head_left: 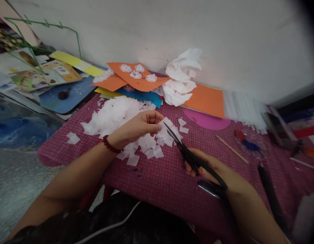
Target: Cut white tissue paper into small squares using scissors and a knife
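Note:
My left hand point(144, 124) pinches a small piece of white paper point(168, 122) between thumb and fingers. A dark beaded bracelet point(111, 145) circles that wrist. In my right hand point(205, 166) are black-handled scissors point(183, 149), their blades slightly apart and pointing toward the paper. The blade tips lie at or just in front of its edge; whether they touch it I cannot tell. Beneath and beside the left hand lie several cut white paper squares point(133, 160). Behind them spreads a large heap of white paper pieces point(113, 113).
Orange sheets point(136, 83) bearing white tufts lean near the wall, beside crumpled white tissue point(179, 91). To the right are a pink disc point(210, 120), a thin wooden stick point(232, 148) and a row of translucent white sticks point(244, 110). A checked cloth point(157, 183) covers the table.

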Demonstrator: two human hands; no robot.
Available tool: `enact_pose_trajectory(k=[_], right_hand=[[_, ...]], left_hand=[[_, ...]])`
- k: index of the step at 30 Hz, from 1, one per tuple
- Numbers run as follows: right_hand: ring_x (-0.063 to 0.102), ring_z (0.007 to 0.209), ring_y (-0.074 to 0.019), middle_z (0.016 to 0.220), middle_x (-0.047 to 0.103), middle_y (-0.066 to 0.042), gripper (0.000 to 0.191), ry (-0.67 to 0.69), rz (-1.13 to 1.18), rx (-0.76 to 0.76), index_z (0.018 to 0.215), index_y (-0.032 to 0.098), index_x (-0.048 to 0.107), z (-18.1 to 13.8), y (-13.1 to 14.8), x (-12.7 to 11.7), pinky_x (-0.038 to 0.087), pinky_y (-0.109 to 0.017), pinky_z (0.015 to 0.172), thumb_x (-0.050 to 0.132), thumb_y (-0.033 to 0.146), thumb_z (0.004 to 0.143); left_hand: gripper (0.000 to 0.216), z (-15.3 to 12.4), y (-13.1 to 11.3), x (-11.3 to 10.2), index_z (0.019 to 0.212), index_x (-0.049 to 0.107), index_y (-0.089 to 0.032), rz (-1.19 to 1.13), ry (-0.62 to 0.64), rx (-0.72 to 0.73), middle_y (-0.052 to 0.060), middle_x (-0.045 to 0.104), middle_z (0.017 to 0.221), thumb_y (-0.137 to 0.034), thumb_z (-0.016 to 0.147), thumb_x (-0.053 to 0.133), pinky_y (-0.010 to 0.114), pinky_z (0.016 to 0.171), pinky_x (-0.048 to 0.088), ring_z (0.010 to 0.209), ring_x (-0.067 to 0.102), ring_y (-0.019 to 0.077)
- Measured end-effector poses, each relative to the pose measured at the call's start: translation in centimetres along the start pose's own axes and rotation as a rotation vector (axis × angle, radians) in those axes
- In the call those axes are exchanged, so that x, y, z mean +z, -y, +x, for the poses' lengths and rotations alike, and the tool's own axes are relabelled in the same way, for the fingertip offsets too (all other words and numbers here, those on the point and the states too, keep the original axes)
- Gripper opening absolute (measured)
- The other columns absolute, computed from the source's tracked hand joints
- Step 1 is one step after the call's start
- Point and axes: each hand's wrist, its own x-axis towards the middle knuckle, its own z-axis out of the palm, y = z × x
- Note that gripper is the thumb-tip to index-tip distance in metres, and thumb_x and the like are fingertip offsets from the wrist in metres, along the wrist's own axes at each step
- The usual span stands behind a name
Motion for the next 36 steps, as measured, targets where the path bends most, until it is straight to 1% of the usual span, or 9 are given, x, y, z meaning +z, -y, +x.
enact_pose_trajectory(k=[7,15,19,21,23,26,28,32,36], right_hand=[[0.053,0.070,-0.0121,0.087,0.060,-0.002,0.067,-0.052,0.105,0.044,0.133,0.024,0.057,-0.2,-0.6,0.4,0.043,-0.023,0.059,0.070,0.065,0.083],[0.042,0.055,-0.0071,0.077,0.052,0.002,0.052,-0.062,0.096,0.073,0.117,0.020,0.060,0.4,-0.7,0.6,0.032,-0.020,0.047,0.068,0.062,0.086],[0.051,0.070,-0.0122,0.089,0.056,-0.002,0.055,-0.037,0.001,-0.017,0.124,0.022,0.059,0.2,-0.8,0.4,0.043,-0.024,0.059,0.065,0.063,0.088],[0.056,0.083,-0.0172,0.100,0.060,-0.006,0.063,-0.013,-0.026,-0.070,0.136,0.026,0.054,-0.2,-0.9,0.0,0.048,-0.029,0.073,0.063,0.066,0.088],[0.057,0.090,-0.0206,0.106,0.061,-0.007,0.068,-0.010,-0.017,-0.092,0.142,0.029,0.051,-0.6,-0.9,-0.4,0.049,-0.032,0.079,0.060,0.069,0.087],[0.057,0.084,-0.0219,0.101,0.063,-0.007,0.066,-0.032,-0.008,-0.089,0.134,0.026,0.059,-0.7,-1.1,-0.8,0.048,-0.035,0.077,0.056,0.073,0.087],[0.056,0.077,-0.0206,0.095,0.064,-0.006,0.069,-0.082,0.005,-0.116,0.129,0.025,0.062,-0.4,-1.3,-0.8,0.047,-0.034,0.071,0.056,0.077,0.083],[0.048,0.065,-0.0174,0.085,0.058,-0.002,0.085,-0.148,0.015,-0.155,0.131,0.023,0.058,0.5,-1.8,-0.7,0.041,-0.031,0.060,0.051,0.087,0.076],[0.050,0.068,-0.0185,0.082,0.057,-0.002,0.073,-0.212,0.020,-0.166,0.130,0.024,0.056,0.7,-1.9,-0.8,0.043,-0.032,0.064,0.048,0.080,0.083]], left_hand=[[0.022,-0.1,0.2,0.6,0.093,0.060,-0.015,0.002,0.067,-0.023,-0.007,0.058,0.064,-0.004,0.074,0.062,0.019,0.052,0.040,0.053,0.050,0.0049],[0.028,-0.1,0.2,0.5,0.103,0.057,-0.016,0.068,0.049,-0.044,-0.007,0.055,0.061,-0.005,0.077,0.060,0.019,0.050,0.036,0.051,0.050,0.0058],[0.038,0.0,0.5,0.2,0.114,0.057,-0.015,0.168,0.043,-0.016,-0.006,0.054,0.065,-0.008,0.077,0.058,0.020,0.054,0.042,0.053,0.049,0.0076],[0.041,0.2,1.0,-0.1,0.116,0.058,-0.014,0.337,-0.034,0.075,0.001,0.063,0.081,-0.009,0.076,0.057,0.026,0.063,0.051,0.066,0.058,0.0116],[0.045,0.3,1.3,-0.4,0.118,0.060,-0.014,0.607,-0.200,0.262,0.012,0.064,0.113,-0.007,0.073,0.057,0.037,0.083,0.055,0.098,0.064,0.0211],[0.050,0.3,1.4,-0.5,0.124,0.059,-0.018,0.970,-0.429,0.520,0.015,0.048,0.145,-0.007,0.075,0.059,0.053,0.112,0.038,0.139,0.041,0.0322],[0.048,0.1,1.2,-0.5,0.126,0.058,-0.020,1.076,-0.482,0.580,0.013,0.044,0.149,-0.011,0.080,0.060,0.055,0.118,0.030,0.145,0.033,0.0326],[0.037,-0.1,1.3,-0.5,0.121,0.060,-0.017,1.145,-0.432,0.569,0.016,0.045,0.148,-0.017,0.085,0.061,0.054,0.116,0.032,0.141,0.039,0.0338],[0.029,0.1,2.0,-0.7,0.116,0.063,-0.015,1.144,-0.382,0.541,0.019,0.049,0.144,-0.020,0.088,0.059,0.055,0.114,0.035,0.137,0.043,0.0348]])
